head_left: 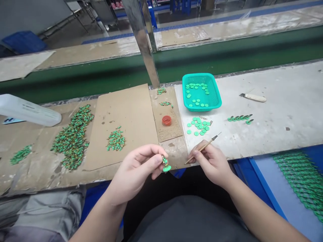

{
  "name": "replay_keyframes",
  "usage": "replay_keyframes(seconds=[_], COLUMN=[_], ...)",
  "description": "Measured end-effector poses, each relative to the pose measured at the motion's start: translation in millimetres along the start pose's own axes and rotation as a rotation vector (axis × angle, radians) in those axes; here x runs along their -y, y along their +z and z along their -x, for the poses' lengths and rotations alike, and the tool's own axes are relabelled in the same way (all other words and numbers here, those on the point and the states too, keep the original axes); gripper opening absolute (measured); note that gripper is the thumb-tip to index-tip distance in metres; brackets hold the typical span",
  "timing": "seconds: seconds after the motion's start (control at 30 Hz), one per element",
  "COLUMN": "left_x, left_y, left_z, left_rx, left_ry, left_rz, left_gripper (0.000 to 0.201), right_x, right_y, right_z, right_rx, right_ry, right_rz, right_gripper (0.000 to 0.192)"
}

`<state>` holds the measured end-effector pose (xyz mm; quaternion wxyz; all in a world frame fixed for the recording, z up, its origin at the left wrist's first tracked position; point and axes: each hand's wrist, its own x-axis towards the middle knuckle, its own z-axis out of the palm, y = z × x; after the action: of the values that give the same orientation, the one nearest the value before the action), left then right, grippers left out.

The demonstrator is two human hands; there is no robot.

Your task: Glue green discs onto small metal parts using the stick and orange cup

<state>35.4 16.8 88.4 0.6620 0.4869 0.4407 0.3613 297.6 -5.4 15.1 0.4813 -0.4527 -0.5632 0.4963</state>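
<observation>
Fingers of the left hand (137, 168) pinch a small green piece (166, 164) just off the bench's (277, 111) near edge. Beside it, the right hand (212, 161) grips a thin brush (203, 147), tip pointing toward loose green discs (199, 126). Behind them stands a teal basket (202, 91); a red cap (166, 120) sits on cardboard (126, 117).
</observation>
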Motion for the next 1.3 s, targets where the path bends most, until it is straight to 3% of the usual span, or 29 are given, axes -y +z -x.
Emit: replay_keyframes(seconds=[0.3,0.4,0.47,0.57,0.7,0.8,0.9,1.07,1.3], left_x=[-7.4,-6.6,-3.5,3.3,14.2,25.2,36.0,45.9,51.5], left_y=[9.2,15.0,23.1,54.4,131.2,187.3,224.9,248.5,246.2], left_z=[-1.7,-8.1,-24.2,-68.0,-134.0,-172.1,-193.3,-205.9,-198.5], left_rx=[0.001,-0.056,-0.127,-0.139,-0.011,-0.018,-0.073,-0.137,-0.155], left_ry=[-0.013,0.064,0.190,0.375,0.508,0.522,0.510,0.478,0.506], left_rz=[-0.033,-0.246,-0.462,-0.648,-0.702,-0.753,-0.813,-0.897,-0.979], left_gripper=[0.051,0.048,0.043,0.034,0.029,0.030,0.032,0.034,0.036], right_x=[-7.7,-5.7,-3.8,-1.4,1.7,2.1,1.7,1.2,7.2], right_y=[3.3,-0.5,-9.7,-30.4,-57.9,-74.0,-86.3,-100.7,-105.5], right_z=[-2.6,4.8,14.6,35.6,66.6,82.2,92.1,103.5,108.7], right_rx=[0.028,-0.032,-0.089,-0.182,-0.307,-0.370,-0.411,-0.455,-0.450], right_ry=[-0.026,-0.086,-0.128,-0.158,-0.142,-0.129,-0.118,-0.112,-0.103], right_rz=[-0.051,0.011,0.079,0.165,0.192,0.173,0.151,0.132,0.108], right_gripper=[0.026,0.026,0.026,0.029,0.026,0.025,0.025,0.025,0.029])
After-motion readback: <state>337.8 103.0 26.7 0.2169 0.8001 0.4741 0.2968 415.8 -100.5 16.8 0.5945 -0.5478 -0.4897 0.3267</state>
